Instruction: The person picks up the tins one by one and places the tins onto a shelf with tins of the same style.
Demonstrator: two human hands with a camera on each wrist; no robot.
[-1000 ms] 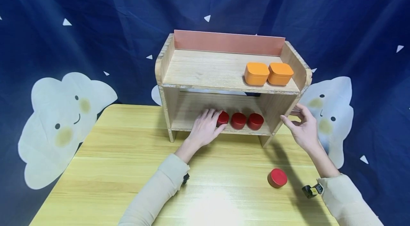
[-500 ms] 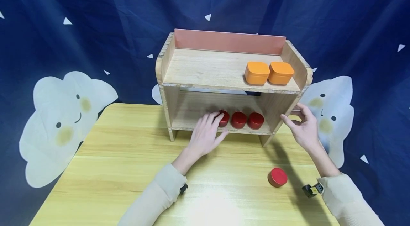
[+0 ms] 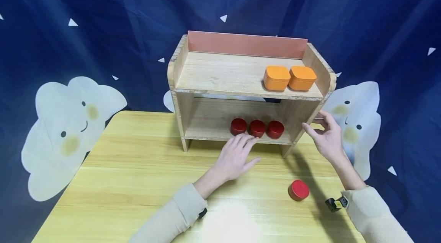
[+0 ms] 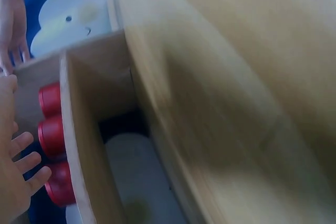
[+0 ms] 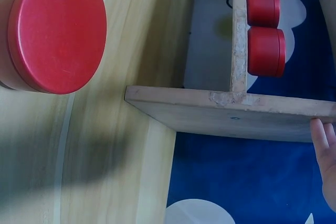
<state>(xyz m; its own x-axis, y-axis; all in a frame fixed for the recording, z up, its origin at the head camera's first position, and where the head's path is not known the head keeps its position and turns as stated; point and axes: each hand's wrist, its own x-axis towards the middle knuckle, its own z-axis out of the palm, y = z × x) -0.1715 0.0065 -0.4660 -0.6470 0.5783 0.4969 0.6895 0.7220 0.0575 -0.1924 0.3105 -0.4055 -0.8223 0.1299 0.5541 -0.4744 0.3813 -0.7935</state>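
My left hand (image 3: pixel 237 157) holds nothing, its fingers spread just in front of the lower board of a small wooden shelf (image 3: pixel 213 116). Three round red tins (image 3: pixel 239 126) stand side by side on that board; the left wrist view shows them beside the fingers of my left hand (image 4: pixel 18 182). At the shelf's right side, my right hand (image 3: pixel 327 137) touches the side panel with thumb and fingertips. In the right wrist view its fingers (image 5: pixel 319 135) reach the panel's outer face. Another red tin (image 3: pixel 298 190) lies on the table before the shelf, nearer my right forearm.
Two orange square boxes (image 3: pixel 276 78) stand together at the right of the top board. A pink strip (image 3: pixel 246 44) runs along the shelf's back. Under it all is a light wooden table (image 3: pixel 138 170), with a dark blue cloud-patterned curtain (image 3: pixel 144 17) behind.
My left hand has left the leftmost tin on the lower board and drawn back toward me and slightly right. The right hand keeps its place at the side panel.
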